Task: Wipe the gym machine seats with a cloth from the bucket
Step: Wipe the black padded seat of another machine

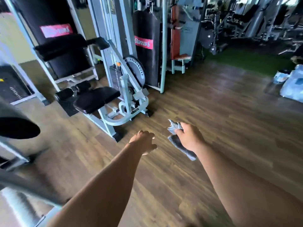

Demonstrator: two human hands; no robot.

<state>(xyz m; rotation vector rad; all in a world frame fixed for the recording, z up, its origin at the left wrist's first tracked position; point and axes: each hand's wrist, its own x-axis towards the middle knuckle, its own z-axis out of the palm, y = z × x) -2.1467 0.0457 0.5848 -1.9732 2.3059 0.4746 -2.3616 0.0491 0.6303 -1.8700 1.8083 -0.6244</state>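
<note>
My right hand is shut on a crumpled grey-blue cloth that hangs below the fist, held over the wooden floor. To its left, my left hand has loosely curled fingers and holds nothing. A black padded seat of a pale blue-grey machine lies ahead and to the left, about an arm's length beyond my left hand. A black back pad sits higher on the same machine. A small bucket-like tub stands on the floor at the far right.
Two black punching bags hang behind the machine. An orange-padded machine stands further back, with more equipment and green turf beyond. A light blue bag lies by the tub. A dark pad and grey frame crowd the left edge.
</note>
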